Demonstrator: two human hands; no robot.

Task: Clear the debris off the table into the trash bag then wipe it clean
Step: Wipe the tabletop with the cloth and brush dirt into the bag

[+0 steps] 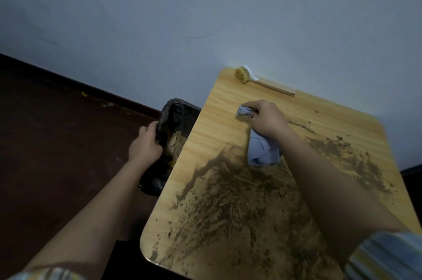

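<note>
dirt (239, 206) smeared thick over the near half of the table (219, 101) lies closest. at the table's left edge the left hand (145, 142) grips the rim of the black trash bag (170, 115), holding its mouth open below that edge. right hand (266, 120) clutches a bunched cloth (262, 149) mid-table. best sweep leftward in one firm stroke, bag tight against the edge. brush (262, 81) lies at the far edge.

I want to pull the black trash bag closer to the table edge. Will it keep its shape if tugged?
Probably not. The trash bag looks thin and crinkled, sagging where the left hand grips its rim, so it likely flops. It seems light; only scraps show inside.
</note>
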